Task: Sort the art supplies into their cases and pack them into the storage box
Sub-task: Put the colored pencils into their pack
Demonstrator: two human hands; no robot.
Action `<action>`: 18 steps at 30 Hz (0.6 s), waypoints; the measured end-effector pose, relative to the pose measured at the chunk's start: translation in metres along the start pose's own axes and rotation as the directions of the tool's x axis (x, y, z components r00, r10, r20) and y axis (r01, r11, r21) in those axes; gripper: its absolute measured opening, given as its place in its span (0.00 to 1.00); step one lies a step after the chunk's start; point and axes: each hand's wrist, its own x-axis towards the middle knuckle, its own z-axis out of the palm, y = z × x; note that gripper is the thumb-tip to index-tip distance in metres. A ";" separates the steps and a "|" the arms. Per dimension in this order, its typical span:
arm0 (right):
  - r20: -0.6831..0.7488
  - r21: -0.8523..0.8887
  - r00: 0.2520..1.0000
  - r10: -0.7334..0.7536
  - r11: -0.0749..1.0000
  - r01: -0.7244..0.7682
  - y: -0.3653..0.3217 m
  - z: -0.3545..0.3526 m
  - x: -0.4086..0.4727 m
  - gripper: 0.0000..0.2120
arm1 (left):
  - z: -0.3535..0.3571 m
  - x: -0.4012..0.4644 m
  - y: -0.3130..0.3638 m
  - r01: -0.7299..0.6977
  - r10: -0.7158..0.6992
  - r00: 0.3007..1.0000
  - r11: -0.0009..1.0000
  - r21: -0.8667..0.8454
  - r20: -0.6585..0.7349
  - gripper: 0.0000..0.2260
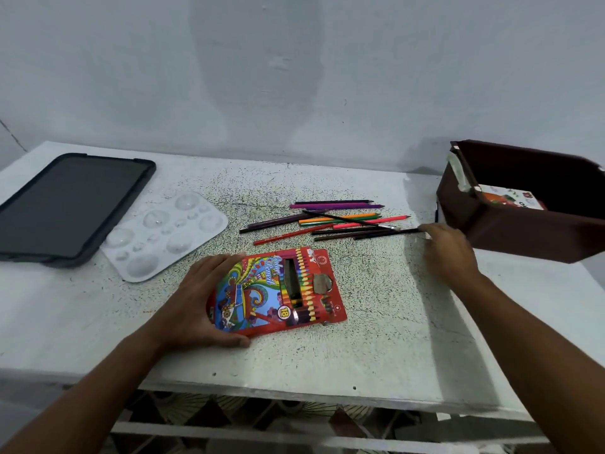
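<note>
Pencil case [278,290] held in left grip [199,299]; right grip [448,247] pinches a dark pencil [386,233].

We see a matt, speckled, rough-looking tabletop [376,290]. The pencil case [278,290] looks like glossy printed card. The paint palette [163,237] seems smooth white plastic.

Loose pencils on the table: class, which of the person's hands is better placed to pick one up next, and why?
The right hand. Its fingertips already reach the ends of the loose pencils, while the left hand is busy gripping the red pencil case nearer the table's front edge.
</note>
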 end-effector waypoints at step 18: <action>0.019 0.080 0.969 -0.248 0.966 0.245 0.009 0.014 0.005 0.09 | -0.004 -0.001 0.004 -0.012 0.012 1.000 1.000 0.000 0.014 0.53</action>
